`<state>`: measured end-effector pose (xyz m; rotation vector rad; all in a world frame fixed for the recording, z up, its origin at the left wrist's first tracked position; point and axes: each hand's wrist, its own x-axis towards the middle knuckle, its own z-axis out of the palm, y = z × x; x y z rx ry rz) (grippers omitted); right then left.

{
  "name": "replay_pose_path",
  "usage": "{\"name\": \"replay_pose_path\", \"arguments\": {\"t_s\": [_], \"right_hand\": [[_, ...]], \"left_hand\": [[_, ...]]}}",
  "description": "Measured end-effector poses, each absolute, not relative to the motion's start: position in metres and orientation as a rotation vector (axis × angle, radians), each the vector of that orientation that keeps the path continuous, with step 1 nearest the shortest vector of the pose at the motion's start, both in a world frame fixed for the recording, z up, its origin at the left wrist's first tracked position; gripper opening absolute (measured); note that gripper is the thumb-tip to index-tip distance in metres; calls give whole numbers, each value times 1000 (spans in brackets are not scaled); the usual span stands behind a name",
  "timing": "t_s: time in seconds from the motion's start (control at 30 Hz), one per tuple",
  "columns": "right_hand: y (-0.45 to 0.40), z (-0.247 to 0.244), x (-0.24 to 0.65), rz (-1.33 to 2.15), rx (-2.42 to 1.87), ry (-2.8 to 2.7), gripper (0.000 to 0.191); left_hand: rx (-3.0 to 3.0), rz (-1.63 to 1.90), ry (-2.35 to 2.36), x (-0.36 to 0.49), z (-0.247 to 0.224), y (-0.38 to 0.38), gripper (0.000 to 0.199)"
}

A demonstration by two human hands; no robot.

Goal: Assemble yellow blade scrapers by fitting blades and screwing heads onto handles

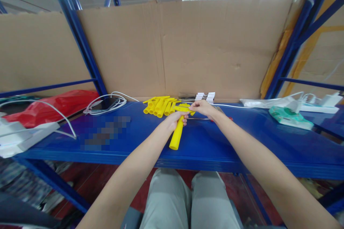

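Note:
My left hand [177,118] is wrapped round a yellow tapered tube [176,137], whose wide open end points down toward me above the blue shelf. Just past it, my right hand [201,107] is closed in a pinch at a small flat yellow piece [182,108] by the tube's upper end. Whether that piece is joined to the tube is hidden by my fingers. Behind my left hand lies a pile of several similar yellow tubes [159,106]. A thin metal rod [199,118] with a red end lies under my right wrist.
White folded pieces [205,97] stand against the cardboard wall [209,50]. At left are a coiled white cable [91,109], a red bag [56,105] and a white power strip [34,137]. A green packet [290,117] lies right. Blue posts [80,43] flank the shelf [242,128].

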<state>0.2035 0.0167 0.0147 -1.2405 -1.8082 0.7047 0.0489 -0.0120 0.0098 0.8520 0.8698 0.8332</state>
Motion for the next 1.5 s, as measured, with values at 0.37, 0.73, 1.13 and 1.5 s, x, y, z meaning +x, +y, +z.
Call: {"name": "replay_pose_path", "arguments": {"t_s": [0.37,0.73,1.13,1.5], "right_hand": [[18,12,199,580,-1296,-1746,12],[22,7,205,687,-1257,-1727,15],[20,7,204,1174,-1187,-1499,19],[24,6,208,1409,-1015,-1457,11]], "left_hand": [[871,830,859,48,10,-12,19],[849,839,846,48,9,-11,19],[847,865,837,49,10,-13,20],[886,900,879,49,11,-12,20]]}}
